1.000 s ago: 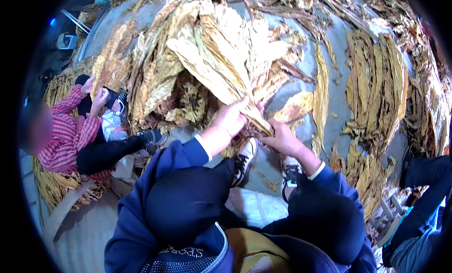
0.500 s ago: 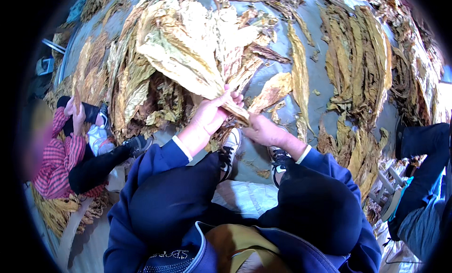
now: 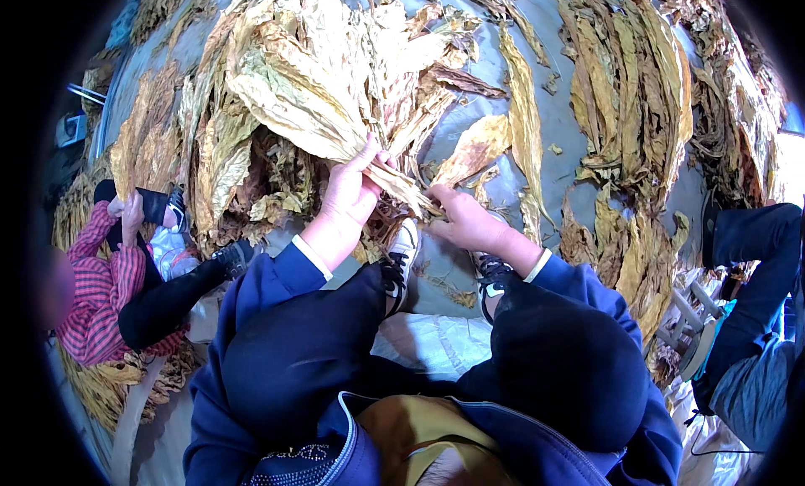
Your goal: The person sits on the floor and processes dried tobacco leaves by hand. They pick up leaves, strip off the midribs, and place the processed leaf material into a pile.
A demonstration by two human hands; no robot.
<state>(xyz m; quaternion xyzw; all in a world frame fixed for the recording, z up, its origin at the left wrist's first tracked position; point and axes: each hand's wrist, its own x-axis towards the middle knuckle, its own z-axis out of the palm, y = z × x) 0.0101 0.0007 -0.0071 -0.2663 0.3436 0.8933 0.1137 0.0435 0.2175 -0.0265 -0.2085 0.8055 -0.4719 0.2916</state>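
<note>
My left hand point(image 3: 350, 194) is closed around the stem end of a bunch of dried tobacco leaves point(image 3: 293, 100), its thumb lying along the stems. Pale yellow and brown, the bunch fans out away from me over a heap. My right hand point(image 3: 468, 221) pinches at the butt ends of the stems, just right of the left hand. Its fingertips are partly hidden there. Beyond the right hand a single yellow-brown leaf point(image 3: 476, 150) lies on the grey sheet point(image 3: 549, 138).
Long leaves lie in a pile point(image 3: 629, 100) at the right, with a long narrow leaf point(image 3: 521, 109) left of it. At the left a person in a checked shirt point(image 3: 105, 293) handles leaves. Another person's dark-clad leg point(image 3: 759, 243) and a low stool point(image 3: 688, 318) are at the right.
Both hands have shifted slightly left with the bunch. My left thumb now points more along the stems, and the stem ends look more spread. The whole view has shifted a little too.
</note>
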